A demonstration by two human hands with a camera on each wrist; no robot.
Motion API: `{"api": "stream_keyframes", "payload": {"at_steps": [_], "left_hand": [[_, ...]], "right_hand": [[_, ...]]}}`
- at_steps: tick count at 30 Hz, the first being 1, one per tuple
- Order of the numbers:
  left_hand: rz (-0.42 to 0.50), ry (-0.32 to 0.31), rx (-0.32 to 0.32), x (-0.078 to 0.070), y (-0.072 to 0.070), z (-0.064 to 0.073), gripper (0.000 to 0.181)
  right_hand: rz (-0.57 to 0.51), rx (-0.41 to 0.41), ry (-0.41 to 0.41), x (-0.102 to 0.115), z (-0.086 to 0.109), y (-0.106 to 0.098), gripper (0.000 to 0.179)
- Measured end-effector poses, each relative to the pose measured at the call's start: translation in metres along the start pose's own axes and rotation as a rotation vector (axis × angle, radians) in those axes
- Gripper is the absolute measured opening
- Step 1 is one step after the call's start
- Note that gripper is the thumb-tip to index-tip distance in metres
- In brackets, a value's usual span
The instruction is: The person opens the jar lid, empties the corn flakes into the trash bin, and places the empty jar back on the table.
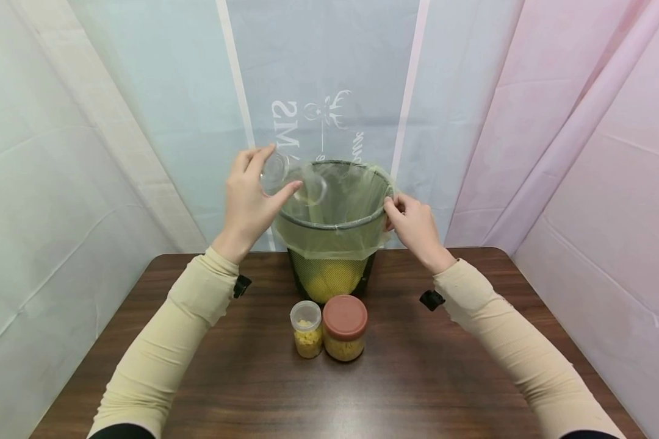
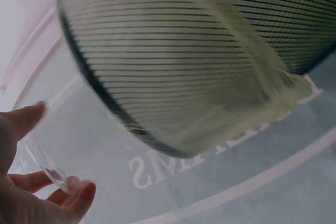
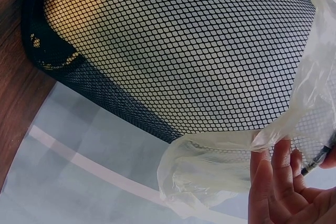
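My left hand (image 1: 246, 198) holds a clear, see-through cup (image 1: 274, 169) between thumb and fingers, tilted over the left side of a black mesh wastebasket (image 1: 329, 280). Only the cup's thin edge (image 2: 46, 165) shows in the left wrist view; its contents are hard to make out. A pale yellow-green bin liner (image 1: 329, 242) lines the basket and folds down outside its rim. At the basket's right side, my right hand (image 1: 415, 227) grips the rim through the liner, fingers beneath it in the right wrist view. Yellow shows through the lower mesh.
In front of the basket, a small clear jar (image 1: 308, 334) with yellow bits stands beside a wider jar with a reddish lid (image 1: 345, 317). The dark wooden table (image 1: 241, 372) ends just behind the basket, near a hanging cloth backdrop (image 1: 329, 61).
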State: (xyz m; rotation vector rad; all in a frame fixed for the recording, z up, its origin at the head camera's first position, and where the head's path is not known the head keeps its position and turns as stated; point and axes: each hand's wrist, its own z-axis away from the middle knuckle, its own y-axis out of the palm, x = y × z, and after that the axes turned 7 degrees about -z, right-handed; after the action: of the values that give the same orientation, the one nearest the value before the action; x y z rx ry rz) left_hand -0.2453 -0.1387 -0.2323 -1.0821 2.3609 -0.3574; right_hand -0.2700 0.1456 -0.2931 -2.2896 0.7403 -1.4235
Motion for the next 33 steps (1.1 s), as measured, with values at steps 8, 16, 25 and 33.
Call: {"api": "stream_keyframes", "payload": {"at_steps": [8,16,25,33], "left_hand": [[0.029,-0.009,-0.018,0.0002,-0.0013,0.0001,0.067],[0.077,-0.070,-0.042,-0.0001,-0.0036,0.0024,0.060],[-0.009,-0.022,-0.047,0.0021,-0.0037,0.0047,0.069],[0.027,-0.073,-0.041,-0.0003,-0.0058,0.0056,0.075]], "right_hand": [[0.006,0.001,-0.006,0.0000,-0.0006,0.0011,0.037],[0.003,0.021,-0.007,0.0007,0.0015,0.0007,0.038],[-0.003,0.001,-0.008,0.0002,0.0009,0.0001,0.037],[-0.001,0.004,0.004,0.0008,0.0001,-0.0009,0.034]]}}
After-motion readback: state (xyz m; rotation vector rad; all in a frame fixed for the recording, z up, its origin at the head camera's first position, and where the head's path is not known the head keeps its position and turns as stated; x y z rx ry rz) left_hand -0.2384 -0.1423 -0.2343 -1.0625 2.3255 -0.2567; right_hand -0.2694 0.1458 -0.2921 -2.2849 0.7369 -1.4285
